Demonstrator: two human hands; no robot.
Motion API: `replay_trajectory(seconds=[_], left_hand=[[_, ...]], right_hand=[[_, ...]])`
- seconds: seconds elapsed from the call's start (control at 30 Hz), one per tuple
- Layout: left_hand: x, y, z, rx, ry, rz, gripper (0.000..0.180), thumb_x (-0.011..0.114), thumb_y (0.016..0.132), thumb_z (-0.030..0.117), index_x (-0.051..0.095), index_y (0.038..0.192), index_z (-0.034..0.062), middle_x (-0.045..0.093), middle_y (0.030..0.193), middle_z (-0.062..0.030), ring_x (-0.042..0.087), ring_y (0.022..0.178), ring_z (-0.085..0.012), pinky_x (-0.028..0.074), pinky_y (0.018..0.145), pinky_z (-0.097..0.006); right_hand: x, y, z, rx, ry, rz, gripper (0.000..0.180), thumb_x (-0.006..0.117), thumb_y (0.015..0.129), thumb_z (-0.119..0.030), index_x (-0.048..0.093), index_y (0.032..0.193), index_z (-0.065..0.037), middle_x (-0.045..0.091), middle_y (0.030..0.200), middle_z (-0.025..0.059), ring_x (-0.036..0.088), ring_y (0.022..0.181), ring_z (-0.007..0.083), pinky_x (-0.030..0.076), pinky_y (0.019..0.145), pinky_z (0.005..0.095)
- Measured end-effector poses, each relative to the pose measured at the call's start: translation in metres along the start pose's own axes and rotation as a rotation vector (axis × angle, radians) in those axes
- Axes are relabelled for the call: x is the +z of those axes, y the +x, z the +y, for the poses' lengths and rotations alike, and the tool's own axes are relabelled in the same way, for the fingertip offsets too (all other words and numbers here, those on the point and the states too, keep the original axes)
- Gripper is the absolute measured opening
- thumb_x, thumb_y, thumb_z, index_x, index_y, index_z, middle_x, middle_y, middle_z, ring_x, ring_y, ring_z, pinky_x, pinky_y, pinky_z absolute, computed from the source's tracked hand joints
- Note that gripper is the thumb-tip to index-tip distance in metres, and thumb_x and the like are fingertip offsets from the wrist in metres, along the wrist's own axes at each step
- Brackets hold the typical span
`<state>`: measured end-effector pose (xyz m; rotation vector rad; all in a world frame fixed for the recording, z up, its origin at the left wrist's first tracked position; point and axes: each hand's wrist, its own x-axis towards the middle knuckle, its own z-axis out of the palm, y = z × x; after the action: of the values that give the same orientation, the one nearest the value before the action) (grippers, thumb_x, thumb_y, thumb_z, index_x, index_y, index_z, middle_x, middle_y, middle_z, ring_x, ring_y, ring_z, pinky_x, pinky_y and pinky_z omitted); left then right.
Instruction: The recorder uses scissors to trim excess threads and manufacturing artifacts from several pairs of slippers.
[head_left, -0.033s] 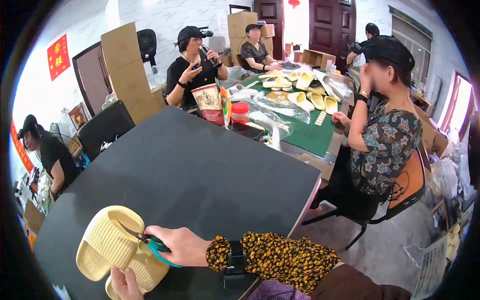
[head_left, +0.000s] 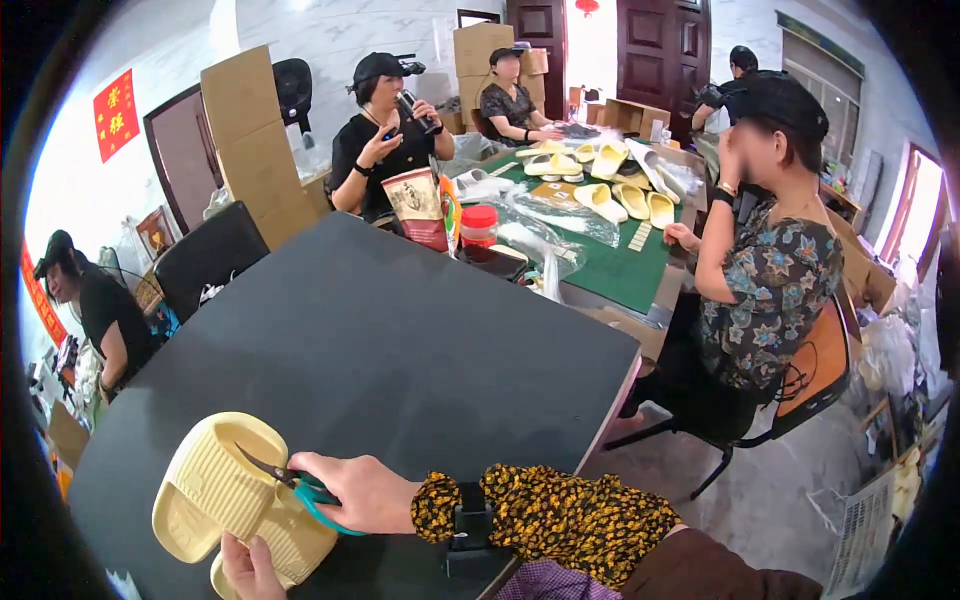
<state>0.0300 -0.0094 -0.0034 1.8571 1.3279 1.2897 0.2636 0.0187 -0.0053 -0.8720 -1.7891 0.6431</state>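
Observation:
Two pale yellow slippers lie together on the dark table at the lower left. The upper slipper (head_left: 222, 480) has a wide ribbed strap and partly covers the lower slipper (head_left: 305, 542). My left hand (head_left: 252, 570) pinches the slippers' near edge between thumb and finger; which of the two it grips is hard to tell. In my right hand (head_left: 365, 493) is a pair of scissors (head_left: 315, 495) with teal handles and dark blades. Their blades lie close together, pointing left over the opening at the upper slipper's strap.
Beyond my dark table (head_left: 390, 350) stands a green-topped table (head_left: 615, 275) bearing several slippers (head_left: 602, 202) and plastic bags. A red-lidded jar (head_left: 479, 225) stands near its corner. A person (head_left: 775, 270) sits at the right; others sit farther back and left. A black chair (head_left: 212, 255) adjoins the table.

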Motion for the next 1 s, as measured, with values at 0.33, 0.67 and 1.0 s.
replay_trajectory(seconds=[0.33,0.67,1.0], left_hand=[[0.007,0.002,0.011,0.127,0.067,0.06,0.027,0.055,0.093,0.015,0.053,0.109,-0.0056,0.055,0.077,-0.0067,0.048,0.067,-0.0143,0.041,0.058,-0.027],[0.008,0.002,0.025,0.109,0.067,0.059,0.024,0.056,0.092,0.02,0.054,0.093,-0.0034,0.056,0.071,-0.0105,0.049,0.059,-0.0183,0.039,0.051,-0.03],[-0.001,0.003,0.017,-0.037,0.403,0.041,0.034,0.056,0.09,0.032,0.059,0.106,0.0016,0.061,0.076,-0.0161,0.059,0.066,-0.0276,0.045,0.058,-0.036]], right_hand=[[0.004,0.0,0.007,-0.029,-0.037,0.021,0.038,0.059,0.084,-0.013,0.042,0.118,-0.006,0.062,0.094,0.0195,0.062,0.077,0.0373,0.052,0.064,0.0407],[0.003,0.002,0.006,0.05,0.027,0.007,0.039,0.059,0.083,-0.012,0.042,0.117,-0.005,0.061,0.09,0.0226,0.061,0.077,0.0393,0.05,0.064,0.0414],[0.001,0.003,0.006,0.09,0.077,-0.004,0.042,0.061,0.08,-0.012,0.042,0.117,-0.004,0.062,0.088,0.0225,0.061,0.081,0.0399,0.048,0.068,0.0431]])
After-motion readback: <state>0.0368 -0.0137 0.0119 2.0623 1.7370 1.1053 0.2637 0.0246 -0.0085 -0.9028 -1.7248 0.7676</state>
